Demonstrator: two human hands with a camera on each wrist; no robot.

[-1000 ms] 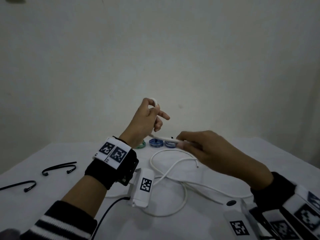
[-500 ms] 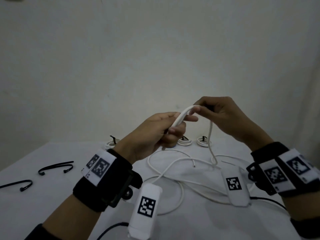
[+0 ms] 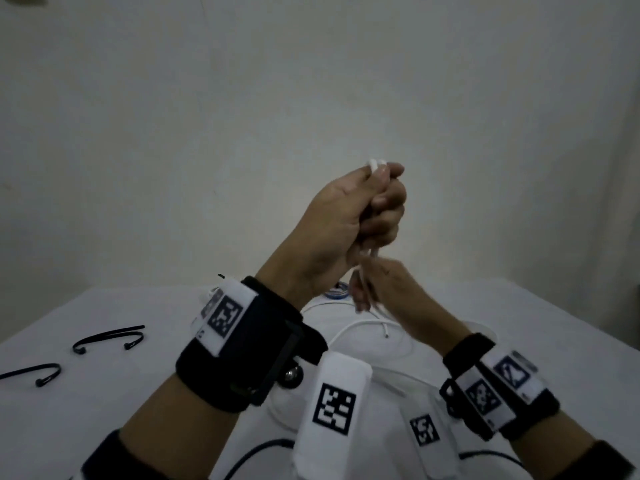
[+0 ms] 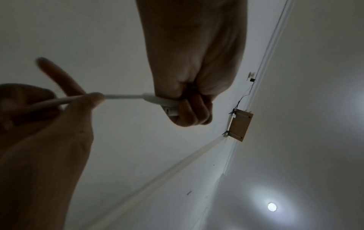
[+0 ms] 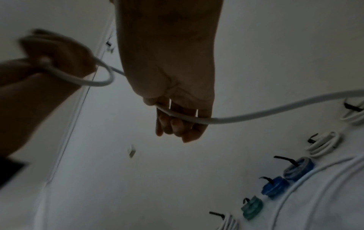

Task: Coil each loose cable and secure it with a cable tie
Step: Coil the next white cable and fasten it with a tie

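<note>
My left hand is raised in a fist that grips the white cable; a small bend of it pokes out above the thumb. In the left wrist view the left hand curls round the cable's thick end. Just below, my right hand pinches the strand that hangs from the fist. The cable runs across the right hand's fingers. The rest of the cable lies in loose loops on the white table. Two black cable ties lie at the left.
Finished coils with black ties stand in a row at the table's far edge: white ones, two blue, one teal. A blue coil shows behind my wrists. A plain wall rises behind the table.
My left hand has risen and closed into a fist on the cable. My right hand has dropped from above the left hand to below it, along the strand.
</note>
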